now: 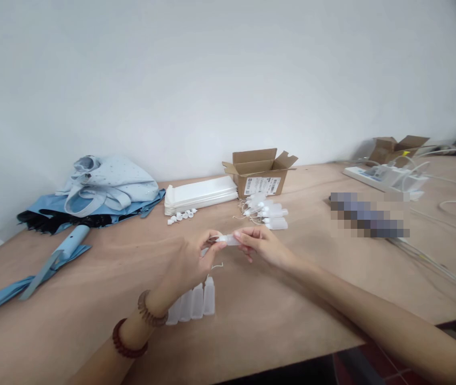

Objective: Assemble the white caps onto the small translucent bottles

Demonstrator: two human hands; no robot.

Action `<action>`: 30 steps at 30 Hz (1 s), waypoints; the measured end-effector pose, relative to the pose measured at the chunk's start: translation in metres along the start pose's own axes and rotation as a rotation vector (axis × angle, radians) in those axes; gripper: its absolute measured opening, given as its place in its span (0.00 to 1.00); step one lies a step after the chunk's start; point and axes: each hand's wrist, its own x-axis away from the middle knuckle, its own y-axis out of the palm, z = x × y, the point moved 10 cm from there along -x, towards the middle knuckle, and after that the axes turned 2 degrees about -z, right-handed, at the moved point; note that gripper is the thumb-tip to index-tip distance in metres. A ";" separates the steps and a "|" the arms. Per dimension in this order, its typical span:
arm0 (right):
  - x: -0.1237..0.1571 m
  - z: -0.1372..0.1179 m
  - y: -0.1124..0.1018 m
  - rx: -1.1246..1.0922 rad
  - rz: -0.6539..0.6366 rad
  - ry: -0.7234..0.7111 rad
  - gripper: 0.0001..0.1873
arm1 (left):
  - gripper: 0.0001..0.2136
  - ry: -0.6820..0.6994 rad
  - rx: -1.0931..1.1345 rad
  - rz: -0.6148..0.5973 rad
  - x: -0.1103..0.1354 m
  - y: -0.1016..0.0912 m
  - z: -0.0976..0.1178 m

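Observation:
A small translucent plastic bottle (231, 240) is held level above the table between my hands. My left hand (202, 256) pinches its white cap end between thumb and fingers. The bottle's body is gripped by my right hand (262, 244), with the fingers closed round it. Below my left hand, several similar bottles (198, 302) form a row, partly hidden by my wrist; a thin cord (217, 266) shows just above them. More capped bottles with strings (274, 211) lie piled beyond my right hand. Several loose white caps (182, 216) sit beyond my left hand.
An open cardboard box (262, 179) stands behind the pile, beside a stack of white packets (202, 193). To the left are a pale blue bag (111, 184) and a blue umbrella (69, 243). A power strip (384, 179), cables and a blurred-out object (368, 216) occupy the right.

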 end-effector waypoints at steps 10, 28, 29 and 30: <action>-0.001 -0.011 -0.020 0.168 0.138 -0.063 0.22 | 0.17 -0.072 -0.106 0.089 -0.014 -0.042 -0.030; -0.046 -0.048 -0.162 1.074 0.565 -0.217 0.16 | 0.15 -0.097 -0.537 0.246 -0.030 -0.092 -0.137; -0.052 -0.046 -0.166 1.092 0.545 -0.208 0.15 | 0.15 -0.097 -0.533 0.243 -0.030 -0.092 -0.138; -0.058 -0.044 -0.169 1.107 0.525 -0.199 0.15 | 0.15 -0.097 -0.530 0.240 -0.030 -0.092 -0.138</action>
